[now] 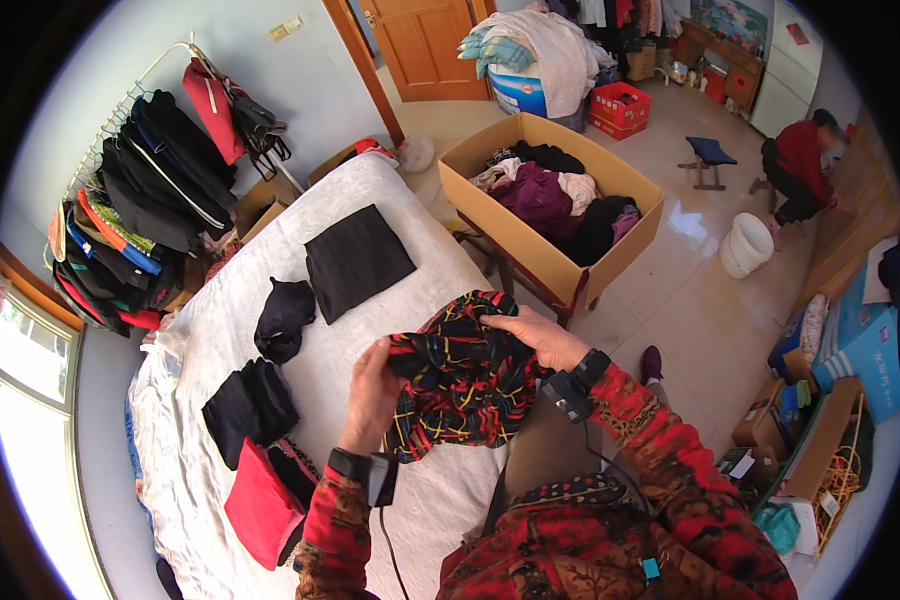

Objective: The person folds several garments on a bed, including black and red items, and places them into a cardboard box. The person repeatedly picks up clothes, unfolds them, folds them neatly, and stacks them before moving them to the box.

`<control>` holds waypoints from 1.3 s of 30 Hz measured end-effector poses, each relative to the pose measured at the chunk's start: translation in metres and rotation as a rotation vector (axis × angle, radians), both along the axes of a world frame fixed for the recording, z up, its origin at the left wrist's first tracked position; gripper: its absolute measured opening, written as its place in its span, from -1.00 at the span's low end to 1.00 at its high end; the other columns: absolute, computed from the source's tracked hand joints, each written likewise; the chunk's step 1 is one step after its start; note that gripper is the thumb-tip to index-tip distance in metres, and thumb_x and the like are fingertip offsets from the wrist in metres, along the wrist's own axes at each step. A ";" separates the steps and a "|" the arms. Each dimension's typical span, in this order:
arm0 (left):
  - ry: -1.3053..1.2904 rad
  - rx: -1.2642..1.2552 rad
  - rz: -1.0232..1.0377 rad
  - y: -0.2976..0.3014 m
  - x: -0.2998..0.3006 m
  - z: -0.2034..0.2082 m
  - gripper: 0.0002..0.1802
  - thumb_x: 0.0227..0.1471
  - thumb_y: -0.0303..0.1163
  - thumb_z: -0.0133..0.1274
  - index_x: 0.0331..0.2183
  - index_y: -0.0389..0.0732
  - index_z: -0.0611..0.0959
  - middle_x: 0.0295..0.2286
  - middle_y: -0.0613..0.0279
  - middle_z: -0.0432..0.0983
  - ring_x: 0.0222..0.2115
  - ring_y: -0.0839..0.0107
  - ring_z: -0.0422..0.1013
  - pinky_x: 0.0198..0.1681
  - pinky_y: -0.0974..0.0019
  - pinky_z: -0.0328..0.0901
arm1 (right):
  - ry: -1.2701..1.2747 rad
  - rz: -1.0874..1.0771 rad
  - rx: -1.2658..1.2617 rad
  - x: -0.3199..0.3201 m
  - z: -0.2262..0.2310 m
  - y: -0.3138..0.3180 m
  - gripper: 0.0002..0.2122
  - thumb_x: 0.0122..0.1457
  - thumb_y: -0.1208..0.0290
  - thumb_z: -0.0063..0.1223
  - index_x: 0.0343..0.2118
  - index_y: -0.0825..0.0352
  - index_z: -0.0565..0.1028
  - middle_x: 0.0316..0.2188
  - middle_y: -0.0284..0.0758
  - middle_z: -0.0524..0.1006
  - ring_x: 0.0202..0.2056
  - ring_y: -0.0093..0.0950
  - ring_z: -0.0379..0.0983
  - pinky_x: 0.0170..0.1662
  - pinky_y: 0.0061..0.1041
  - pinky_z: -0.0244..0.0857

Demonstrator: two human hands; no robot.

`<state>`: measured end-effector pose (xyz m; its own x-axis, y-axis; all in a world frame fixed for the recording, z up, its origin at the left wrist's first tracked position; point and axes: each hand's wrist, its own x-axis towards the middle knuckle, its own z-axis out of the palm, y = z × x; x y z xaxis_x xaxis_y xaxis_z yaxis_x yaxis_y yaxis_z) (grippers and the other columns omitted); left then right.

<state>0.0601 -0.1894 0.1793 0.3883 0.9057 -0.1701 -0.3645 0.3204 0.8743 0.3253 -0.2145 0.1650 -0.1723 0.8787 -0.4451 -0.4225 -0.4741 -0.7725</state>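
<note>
A bunched plaid garment (465, 385), black with red and yellow lines, hangs between my hands over the bed's near edge. My left hand (373, 392) grips its left side, fingers closed on the cloth. On the far right side, my right hand (538, 335) pinches the fabric near its top. What kind of garment it is does not show. On the white bed cover (360, 355) lie a folded black cloth (358, 262), a black bra-like piece (286, 318), a folded black garment (251, 408) and a red folded garment (264, 505).
Beyond the bed stands a large cardboard box (625, 245) heaped with clothes. A white bucket (747, 246), a blue-seated stool (710, 152) and a crouching person (802, 172) are at the right. Clothes hang on a rack (150, 75) at the left. Boxes (765, 420) line the right wall.
</note>
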 end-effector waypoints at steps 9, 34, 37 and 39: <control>0.063 -0.244 0.006 0.023 -0.008 0.022 -0.63 0.22 -0.15 -0.08 -0.33 -0.29 0.57 -0.40 0.15 0.59 -0.39 0.35 0.55 -0.29 0.30 0.48 | -0.095 0.317 0.212 0.004 -0.005 -0.012 -0.39 0.02 0.16 0.31 0.05 0.44 0.35 -0.13 -0.29 0.53 -0.12 -0.53 0.47 -0.03 -0.49 0.39; 0.845 0.923 -0.128 -0.034 0.065 -0.088 -0.79 0.04 -0.49 0.00 -0.23 -0.32 0.52 -0.35 -0.04 0.49 -0.32 0.00 0.45 -0.28 0.16 0.37 | 0.403 0.058 0.093 -0.016 0.013 -0.021 -0.72 0.12 0.26 0.18 -0.22 0.36 0.52 -0.35 -0.37 0.59 -0.39 -0.58 0.54 -0.29 -0.56 0.47; 1.097 1.224 -0.274 -0.030 0.057 -0.095 -0.73 0.08 -0.33 -0.02 -0.19 -0.28 0.53 -0.32 -0.08 0.51 -0.25 -0.02 0.45 -0.22 0.08 0.38 | 0.540 0.099 0.066 -0.013 0.017 -0.021 -0.79 0.17 0.36 0.12 -0.21 0.37 0.50 -0.29 -0.31 0.60 -0.35 -0.55 0.56 -0.26 -0.55 0.50; 1.031 0.975 -0.369 -0.031 0.051 -0.091 -0.69 0.09 -0.28 -0.04 -0.18 -0.26 0.53 -0.32 -0.08 0.53 -0.24 -0.02 0.46 -0.22 0.06 0.37 | 0.568 0.098 -0.026 -0.010 0.016 -0.021 -0.78 0.16 0.32 0.14 -0.23 0.36 0.51 -0.34 -0.30 0.61 -0.39 -0.52 0.57 -0.28 -0.51 0.51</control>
